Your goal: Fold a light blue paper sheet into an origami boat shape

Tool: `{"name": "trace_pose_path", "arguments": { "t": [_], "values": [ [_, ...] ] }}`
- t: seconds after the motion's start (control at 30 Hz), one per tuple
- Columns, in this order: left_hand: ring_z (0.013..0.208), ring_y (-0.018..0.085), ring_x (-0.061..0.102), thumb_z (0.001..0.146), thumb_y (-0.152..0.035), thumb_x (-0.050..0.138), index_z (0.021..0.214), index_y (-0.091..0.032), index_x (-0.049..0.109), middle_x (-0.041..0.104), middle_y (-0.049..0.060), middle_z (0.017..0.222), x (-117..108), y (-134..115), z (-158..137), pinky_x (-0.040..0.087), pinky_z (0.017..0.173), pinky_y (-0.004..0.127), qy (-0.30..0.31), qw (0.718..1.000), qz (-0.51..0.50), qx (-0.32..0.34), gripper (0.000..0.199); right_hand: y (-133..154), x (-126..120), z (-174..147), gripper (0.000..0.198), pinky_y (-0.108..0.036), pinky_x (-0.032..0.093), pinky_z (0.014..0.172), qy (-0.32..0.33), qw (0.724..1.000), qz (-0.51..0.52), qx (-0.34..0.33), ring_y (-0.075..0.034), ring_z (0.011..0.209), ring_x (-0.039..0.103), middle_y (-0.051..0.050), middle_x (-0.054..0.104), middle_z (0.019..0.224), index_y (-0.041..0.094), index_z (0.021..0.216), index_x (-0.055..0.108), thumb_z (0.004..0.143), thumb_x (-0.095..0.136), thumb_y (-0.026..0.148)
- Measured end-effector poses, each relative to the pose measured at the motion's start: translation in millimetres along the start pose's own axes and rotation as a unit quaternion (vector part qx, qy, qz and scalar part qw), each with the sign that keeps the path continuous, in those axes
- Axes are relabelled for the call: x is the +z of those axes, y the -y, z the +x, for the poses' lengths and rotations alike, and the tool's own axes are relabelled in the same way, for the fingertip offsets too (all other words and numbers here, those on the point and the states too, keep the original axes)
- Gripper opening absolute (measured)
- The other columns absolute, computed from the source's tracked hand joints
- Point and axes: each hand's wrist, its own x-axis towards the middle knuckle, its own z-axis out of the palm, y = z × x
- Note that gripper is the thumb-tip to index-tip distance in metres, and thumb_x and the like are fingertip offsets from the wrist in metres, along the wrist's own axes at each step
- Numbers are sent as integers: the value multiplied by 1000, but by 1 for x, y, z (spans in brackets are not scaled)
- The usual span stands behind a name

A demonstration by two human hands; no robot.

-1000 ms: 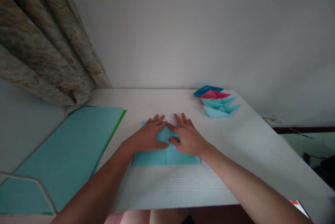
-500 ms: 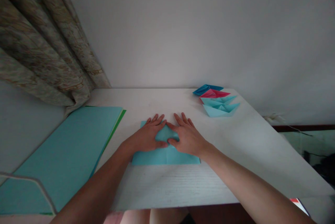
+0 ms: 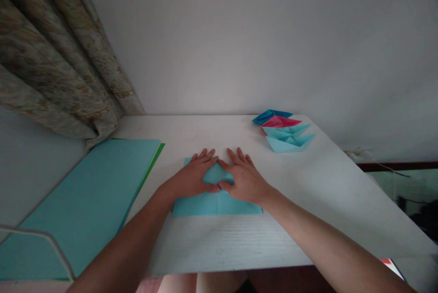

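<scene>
Resting on creased turquoise paper point(image 3: 219, 204), left hand point(image 3: 194, 177) and right hand point(image 3: 245, 179) are splaying flat, unclenched. White grained tabletop point(image 3: 212, 243) is extending past the paper's straight near edge.

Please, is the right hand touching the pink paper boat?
Apart: the head view shows bare white table between the right hand and the pink paper boat.

White table point(image 3: 328, 197), faint wood grain, back edge right up by a plain pale wall point(image 3: 219, 42). Big patterned curtain point(image 3: 51, 46) hanging in heavy folds on the left, bottom end bunched near the table's far corner. Off to the right there's a dark reddish strip point(image 3: 417, 165) above a greenish surface point(image 3: 420, 182), honestly can't tell if that's wall or floor. Light's pretty dim, pale wall's brightest around the middle.
</scene>
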Motion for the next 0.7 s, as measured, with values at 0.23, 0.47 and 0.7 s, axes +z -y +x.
{"name": "trace_pose_path", "arguments": {
  "t": [0.23, 0.47, 0.7],
  "values": [
    [147, 29, 3, 76, -64, 60, 151, -23, 24, 7, 10, 160, 1, 1, 0, 10, 118, 47, 1, 1000, 4, 0, 93, 0, 2, 0, 73, -63, 16, 111, 2, 1000, -5, 1, -45, 143, 7, -13, 16, 159, 30, 148, 33, 83, 61, 49],
    [147, 30, 4, 74, -64, 61, 151, -20, 25, 7, 11, 160, 1, 1, 1, 11, 118, 46, 4, 1000, 20, -1, 95, -3, 1, 0, 76, -63, 16, 111, 0, 1000, 9, 5, -47, 143, 5, -13, 16, 159, 31, 147, 36, 79, 64, 50],
    [147, 31, 5, 74, -64, 60, 151, -20, 25, 8, 11, 160, 2, -1, 1, 11, 118, 48, 2, 999, 38, -7, 95, -3, -4, -4, 76, -63, 15, 111, 3, 1000, -8, -5, -47, 143, 1, -13, 12, 160, 29, 147, 37, 79, 64, 49]
  ]
}}
